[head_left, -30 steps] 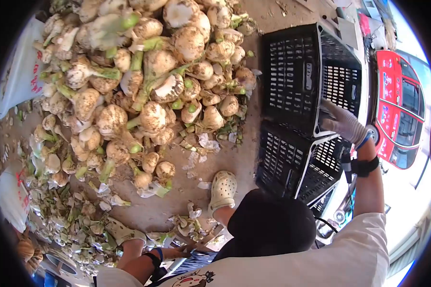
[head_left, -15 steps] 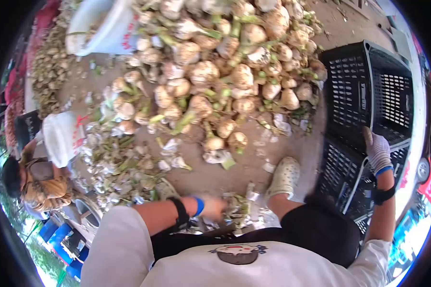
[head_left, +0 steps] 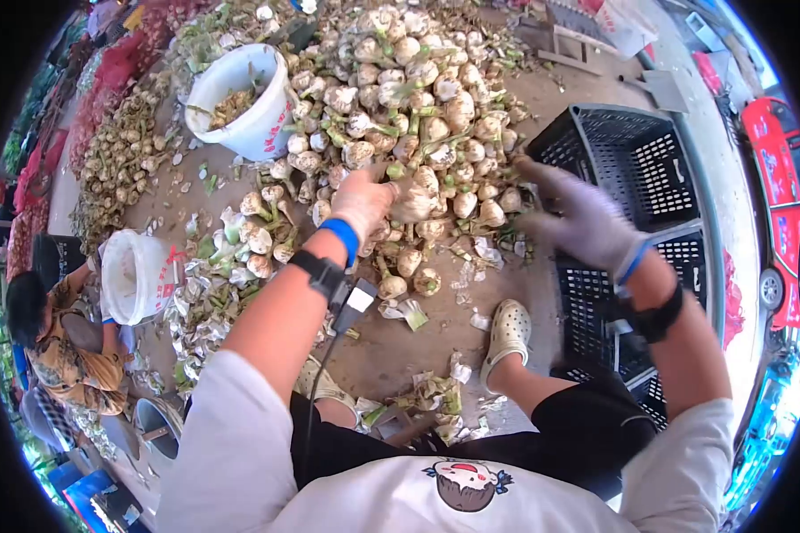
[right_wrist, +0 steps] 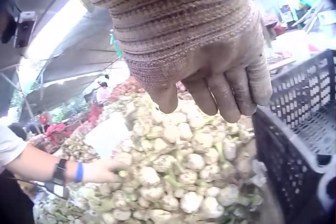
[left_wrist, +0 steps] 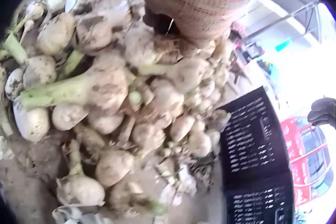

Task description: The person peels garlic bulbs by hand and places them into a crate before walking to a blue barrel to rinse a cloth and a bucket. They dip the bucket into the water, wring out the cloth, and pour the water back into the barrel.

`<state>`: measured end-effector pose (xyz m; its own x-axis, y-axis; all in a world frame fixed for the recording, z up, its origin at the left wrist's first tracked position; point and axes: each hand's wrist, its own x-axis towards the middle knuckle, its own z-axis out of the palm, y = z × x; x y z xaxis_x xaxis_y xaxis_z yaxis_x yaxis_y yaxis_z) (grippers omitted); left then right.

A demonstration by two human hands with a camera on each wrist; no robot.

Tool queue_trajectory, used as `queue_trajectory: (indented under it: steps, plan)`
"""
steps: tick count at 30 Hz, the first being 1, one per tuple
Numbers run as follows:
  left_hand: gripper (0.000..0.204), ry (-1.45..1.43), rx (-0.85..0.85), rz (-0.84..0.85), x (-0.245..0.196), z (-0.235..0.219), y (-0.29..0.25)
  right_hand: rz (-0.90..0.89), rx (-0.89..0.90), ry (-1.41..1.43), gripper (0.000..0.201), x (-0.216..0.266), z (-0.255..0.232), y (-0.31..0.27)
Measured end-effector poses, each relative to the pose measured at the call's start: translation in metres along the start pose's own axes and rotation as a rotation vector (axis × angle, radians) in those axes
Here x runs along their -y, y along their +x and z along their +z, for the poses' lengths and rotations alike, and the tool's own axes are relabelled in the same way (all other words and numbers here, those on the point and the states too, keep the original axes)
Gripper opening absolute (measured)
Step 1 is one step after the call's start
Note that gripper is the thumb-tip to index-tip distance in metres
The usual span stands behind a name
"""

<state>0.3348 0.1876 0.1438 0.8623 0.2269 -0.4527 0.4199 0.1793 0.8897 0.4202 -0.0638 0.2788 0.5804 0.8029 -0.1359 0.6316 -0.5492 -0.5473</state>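
Brown ground (head_left: 400,355); soil-streaked white bulbs (head_left: 442,158) heaped. Knit-gloved left hand (head_left: 360,204) brought over, grasp unclear; knit-gloved right hand (head_left: 591,222) withdrawn from black plastic crate (head_left: 636,169), fingers extended; work seemingly shifted to bulbs.

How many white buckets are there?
2. In the head view, the upper bucket is beside the garlic pile; the lower bucket is near another person at the left. More could be hidden behind the pile.
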Motion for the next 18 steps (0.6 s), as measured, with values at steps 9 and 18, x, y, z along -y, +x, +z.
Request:
queue_trajectory:
  steps: [9,18]
  plan:
    - [0.036,-0.001,0.036,0.517,-0.044,0.022,-0.175,-0.142,-0.374,0.028,0.072,0.109,0.086,-0.044]
    - [0.026,-0.412,0.185,0.215,-0.029,0.056,-0.251,-0.128,-0.451,0.11,0.069,0.136,0.102,-0.14]
